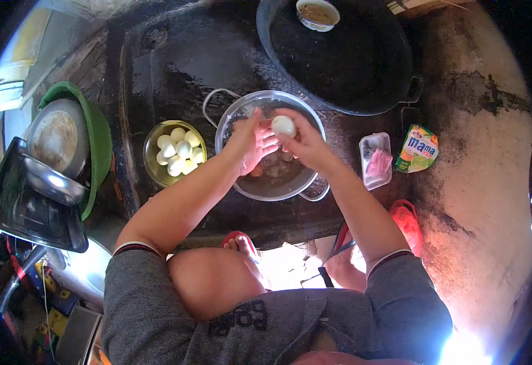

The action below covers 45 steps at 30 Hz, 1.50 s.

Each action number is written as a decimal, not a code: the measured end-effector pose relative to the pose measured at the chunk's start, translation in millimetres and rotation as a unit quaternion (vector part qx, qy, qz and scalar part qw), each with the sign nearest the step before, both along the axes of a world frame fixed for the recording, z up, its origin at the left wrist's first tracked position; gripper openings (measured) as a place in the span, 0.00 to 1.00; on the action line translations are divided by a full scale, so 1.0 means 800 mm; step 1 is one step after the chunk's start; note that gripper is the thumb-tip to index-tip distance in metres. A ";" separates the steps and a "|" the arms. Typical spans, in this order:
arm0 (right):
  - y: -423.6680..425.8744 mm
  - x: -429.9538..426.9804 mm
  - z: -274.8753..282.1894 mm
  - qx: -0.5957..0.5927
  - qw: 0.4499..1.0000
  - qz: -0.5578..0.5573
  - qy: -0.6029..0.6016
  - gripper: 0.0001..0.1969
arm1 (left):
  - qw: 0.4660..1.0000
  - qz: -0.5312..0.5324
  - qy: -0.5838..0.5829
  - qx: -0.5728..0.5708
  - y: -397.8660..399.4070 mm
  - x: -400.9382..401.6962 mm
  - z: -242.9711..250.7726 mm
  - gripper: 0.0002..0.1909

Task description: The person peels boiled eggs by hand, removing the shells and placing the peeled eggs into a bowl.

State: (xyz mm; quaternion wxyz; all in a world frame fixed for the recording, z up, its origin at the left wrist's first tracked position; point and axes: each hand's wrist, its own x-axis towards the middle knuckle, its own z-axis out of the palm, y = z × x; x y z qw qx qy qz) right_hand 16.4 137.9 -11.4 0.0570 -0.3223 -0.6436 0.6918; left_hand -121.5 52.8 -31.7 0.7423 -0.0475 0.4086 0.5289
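Both hands are above a two-handled metal pot (275, 197) that holds water and some brownish pieces, partly hidden by my hands. My right hand (303, 141) grips a peeled, white boiled egg (284, 126) between its fingers. My left hand (254, 141) is beside the egg, palm turned inward and fingers apart; whether its fingertips touch the egg cannot be told. To the left of the pot, a yellowish metal bowl (151, 171) holds several peeled eggs (184, 149).
A large black pan (339, 73) with a small bowl (317, 23) stands at the back right. A foam tray (376, 180) with pink plastic and a printed green packet (418, 149) lie right. A green basin (98, 137), metal pans (58, 137) and a black tray (33, 219) are left.
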 end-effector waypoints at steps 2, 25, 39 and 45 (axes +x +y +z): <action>0.003 0.009 0.010 -0.195 0.979 -0.037 0.045 0.21 | 0.986 -0.065 0.144 -0.051 -0.010 -0.006 -0.007 0.26; -0.008 -0.016 0.021 0.180 0.963 0.057 -0.194 0.21 | 0.490 -0.269 0.767 0.315 -0.101 0.013 0.020 0.25; -0.119 -0.190 -0.002 0.312 0.882 0.339 -0.093 0.20 | 0.603 -0.330 0.658 0.307 -0.134 0.005 0.016 0.16; -0.146 -0.211 -0.027 0.332 0.827 0.425 -0.159 0.21 | 0.620 -0.323 0.618 0.360 -0.150 0.027 0.000 0.17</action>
